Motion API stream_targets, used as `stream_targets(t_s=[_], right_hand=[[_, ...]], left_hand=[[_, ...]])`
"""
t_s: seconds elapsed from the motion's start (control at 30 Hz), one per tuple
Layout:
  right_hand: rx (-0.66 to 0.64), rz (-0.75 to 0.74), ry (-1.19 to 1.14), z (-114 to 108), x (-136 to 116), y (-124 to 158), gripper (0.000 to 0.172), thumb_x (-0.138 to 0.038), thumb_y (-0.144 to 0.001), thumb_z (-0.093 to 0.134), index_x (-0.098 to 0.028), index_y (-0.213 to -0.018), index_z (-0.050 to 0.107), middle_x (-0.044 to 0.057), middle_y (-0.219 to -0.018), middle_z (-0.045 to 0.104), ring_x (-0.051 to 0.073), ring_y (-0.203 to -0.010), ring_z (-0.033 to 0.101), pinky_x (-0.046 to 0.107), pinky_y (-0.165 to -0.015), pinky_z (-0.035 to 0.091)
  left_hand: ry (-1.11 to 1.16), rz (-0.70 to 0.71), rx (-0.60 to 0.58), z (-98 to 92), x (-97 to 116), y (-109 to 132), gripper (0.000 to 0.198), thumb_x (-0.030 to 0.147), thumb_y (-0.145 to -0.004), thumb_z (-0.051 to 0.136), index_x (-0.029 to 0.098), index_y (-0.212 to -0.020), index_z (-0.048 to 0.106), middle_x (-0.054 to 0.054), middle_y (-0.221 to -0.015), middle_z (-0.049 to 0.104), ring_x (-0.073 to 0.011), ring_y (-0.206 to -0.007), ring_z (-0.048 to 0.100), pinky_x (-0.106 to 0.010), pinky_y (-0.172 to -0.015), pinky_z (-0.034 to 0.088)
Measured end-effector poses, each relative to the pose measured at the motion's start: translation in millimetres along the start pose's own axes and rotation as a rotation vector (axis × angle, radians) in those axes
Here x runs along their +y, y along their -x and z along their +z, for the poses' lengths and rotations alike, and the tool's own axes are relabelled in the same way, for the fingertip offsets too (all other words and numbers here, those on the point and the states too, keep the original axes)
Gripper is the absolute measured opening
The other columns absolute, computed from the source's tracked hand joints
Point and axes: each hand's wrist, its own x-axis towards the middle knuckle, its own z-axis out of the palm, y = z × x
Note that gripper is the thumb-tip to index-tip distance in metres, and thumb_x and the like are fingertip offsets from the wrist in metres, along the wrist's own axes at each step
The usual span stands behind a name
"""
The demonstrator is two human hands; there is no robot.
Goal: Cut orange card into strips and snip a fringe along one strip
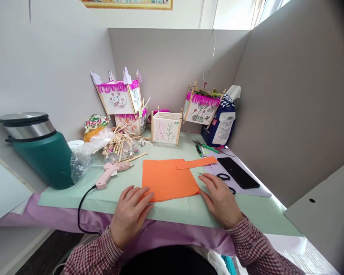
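A sheet of orange paper [167,183] lies flat in front of me; its lower right corner looks slightly doubled. An orange paper strip [196,163] rests across its upper right part. My left hand [132,212] is open, fingertips stretched onto the paper's lower left edge. At the lower right corner, my right hand [222,200] is open, with thumb and fingers apart and the thumb by the paper's edge. Partly beneath that hand are scissors with black handles [223,177]; a thin metal tip shows beyond its fingertips.
To the left are a pink glue gun [110,172] with a black cord, a green flask [43,158] and a heap of wooden sticks [119,143]. Decorated paper lanterns [166,128] stand behind. On the right are a phone [237,173], green-handled pliers [208,147] and a blue bag [222,124].
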Motion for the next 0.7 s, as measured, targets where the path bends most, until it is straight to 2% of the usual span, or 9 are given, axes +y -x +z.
stream_targets(t_s=[0.1,0.2,0.37,0.53,0.7], right_hand=[[-0.079,-0.075,-0.040,-3.8,4.1,-0.7,0.034,-0.020,-0.083,0.043,-0.020,-0.117,0.049,0.010,-0.118,0.049,0.022,-0.105,0.048,0.038,-0.085,0.043],[-0.141,-0.133,-0.059,2.0,5.7,-1.2,0.026,-0.016,-0.084,0.042,-0.022,-0.105,0.056,0.007,-0.110,0.054,0.019,-0.100,0.051,0.034,-0.082,0.044],[-0.111,-0.135,-0.041,12.4,9.1,-3.0,0.020,-0.014,-0.084,0.043,-0.021,-0.088,0.061,0.003,-0.097,0.060,0.016,-0.088,0.055,0.030,-0.076,0.045],[-0.091,-0.166,-0.020,12.3,12.8,-3.3,0.020,-0.016,-0.085,0.043,-0.021,-0.088,0.061,0.002,-0.095,0.062,0.016,-0.086,0.056,0.029,-0.074,0.045],[-0.069,-0.134,-0.011,14.1,17.2,-1.9,0.020,-0.018,-0.086,0.042,-0.021,-0.090,0.061,0.002,-0.095,0.063,0.015,-0.085,0.057,0.027,-0.073,0.045]], left_hand=[[0.009,-0.042,0.029,-1.6,-6.0,8.1,0.031,0.016,-0.080,0.053,0.022,-0.110,0.054,-0.005,-0.109,0.057,-0.0202,-0.098,0.049,-0.043,-0.092,0.034],[0.020,-0.113,0.038,-1.3,-10.0,13.5,0.032,0.018,-0.079,0.054,0.021,-0.111,0.053,-0.006,-0.106,0.058,-0.0207,-0.096,0.050,-0.041,-0.088,0.037],[0.051,-0.216,0.038,-1.6,-12.6,18.3,0.032,0.021,-0.080,0.053,0.020,-0.112,0.051,-0.007,-0.104,0.058,-0.0209,-0.096,0.050,-0.039,-0.085,0.039],[0.057,-0.257,0.044,-2.1,-12.2,19.6,0.029,0.022,-0.080,0.052,0.020,-0.110,0.053,-0.006,-0.101,0.059,-0.0213,-0.095,0.050,-0.040,-0.085,0.039],[0.055,-0.256,0.059,-1.0,-10.1,19.6,0.028,0.022,-0.080,0.053,0.020,-0.107,0.055,-0.006,-0.098,0.060,-0.0219,-0.094,0.051,-0.041,-0.085,0.039]])
